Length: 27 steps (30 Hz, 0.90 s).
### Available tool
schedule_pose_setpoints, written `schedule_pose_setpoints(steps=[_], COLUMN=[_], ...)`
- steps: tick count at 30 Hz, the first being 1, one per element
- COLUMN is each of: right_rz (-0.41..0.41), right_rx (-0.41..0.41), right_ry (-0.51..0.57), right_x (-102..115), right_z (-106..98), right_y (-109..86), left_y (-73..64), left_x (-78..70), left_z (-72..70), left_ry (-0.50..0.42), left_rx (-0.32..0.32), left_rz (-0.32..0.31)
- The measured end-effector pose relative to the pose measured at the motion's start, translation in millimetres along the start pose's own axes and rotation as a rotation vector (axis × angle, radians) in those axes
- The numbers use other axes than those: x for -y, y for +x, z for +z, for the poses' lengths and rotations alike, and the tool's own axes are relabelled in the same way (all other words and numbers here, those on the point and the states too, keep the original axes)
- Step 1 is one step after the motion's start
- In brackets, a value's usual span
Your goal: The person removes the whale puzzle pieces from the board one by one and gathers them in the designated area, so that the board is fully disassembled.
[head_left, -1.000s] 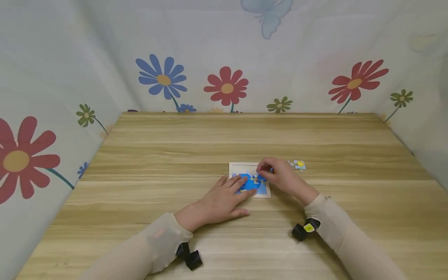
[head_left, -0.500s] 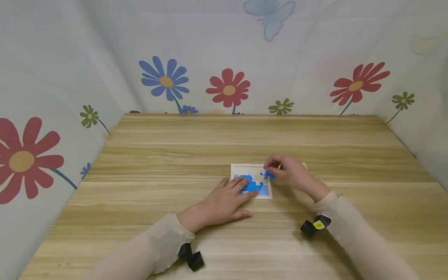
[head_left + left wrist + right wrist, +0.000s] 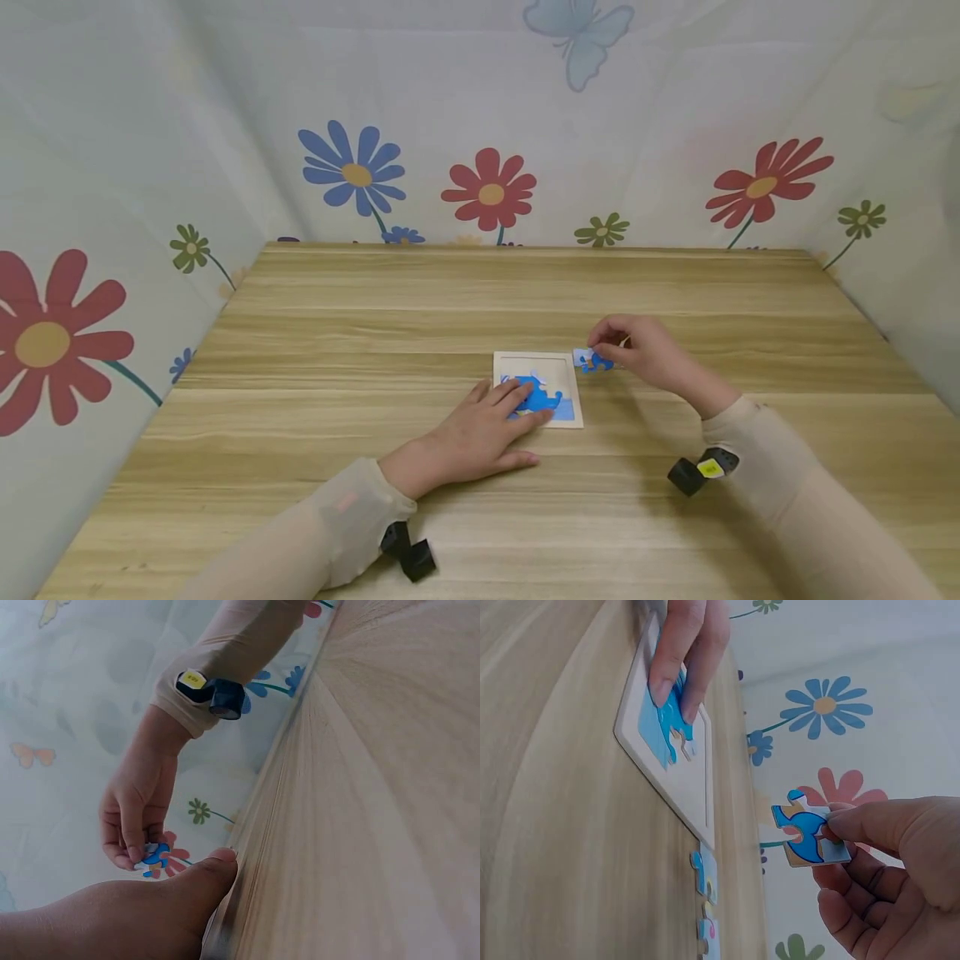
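Note:
My left hand (image 3: 480, 429) lies flat over a small wooden jigsaw tray (image 3: 555, 369), fingers spread on its lower left. Joined pieces showing a blue animal (image 3: 546, 400) fill the lower part of the tray; some are hidden under my fingers. Up and right of the tray, my right hand (image 3: 641, 350) pinches a jigsaw piece (image 3: 806, 838) between thumb and fingers. That piece bears a blue tail shape and has a knob on one edge. In the right wrist view it is raised off the table.
Beyond the tray's corner, loose jigsaw pieces (image 3: 706, 874) lie on the wooden table (image 3: 375, 317), seen in the right wrist view; my right hand covers them in the head view. A flower-printed cloth (image 3: 660, 108) hangs behind the table.
My right hand has moved right and away from over the tray, carrying the jigsaw piece past its upper right corner. The left hand keeps its place on the tray.

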State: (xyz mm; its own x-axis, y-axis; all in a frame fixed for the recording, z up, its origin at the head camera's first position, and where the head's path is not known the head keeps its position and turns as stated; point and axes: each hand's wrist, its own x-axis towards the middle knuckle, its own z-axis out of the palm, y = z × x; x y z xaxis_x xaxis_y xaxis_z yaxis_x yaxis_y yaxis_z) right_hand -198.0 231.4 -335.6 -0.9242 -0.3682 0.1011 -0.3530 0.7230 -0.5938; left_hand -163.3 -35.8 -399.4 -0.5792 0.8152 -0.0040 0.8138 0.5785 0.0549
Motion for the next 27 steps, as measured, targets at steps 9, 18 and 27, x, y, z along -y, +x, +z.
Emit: schedule_pose_setpoints(steps=[9, 18, 27], right_rz=[0.035, 0.048, 0.052], right_rx=[0.031, 0.071, 0.116], right_ry=[-0.060, -0.090, -0.064], right_x=[-6, -18, -30], right_z=[-17, -26, -30], right_y=[-4.0, -9.4, -18.3], left_y=[-0.1, -1.4, -1.4], left_x=[0.5, 1.1, 1.3], left_z=[0.6, 0.9, 1.4], left_ry=[0.000, 0.005, 0.009], left_rx=[0.021, -0.002, -0.004], left_rz=[0.004, 0.005, 0.011])
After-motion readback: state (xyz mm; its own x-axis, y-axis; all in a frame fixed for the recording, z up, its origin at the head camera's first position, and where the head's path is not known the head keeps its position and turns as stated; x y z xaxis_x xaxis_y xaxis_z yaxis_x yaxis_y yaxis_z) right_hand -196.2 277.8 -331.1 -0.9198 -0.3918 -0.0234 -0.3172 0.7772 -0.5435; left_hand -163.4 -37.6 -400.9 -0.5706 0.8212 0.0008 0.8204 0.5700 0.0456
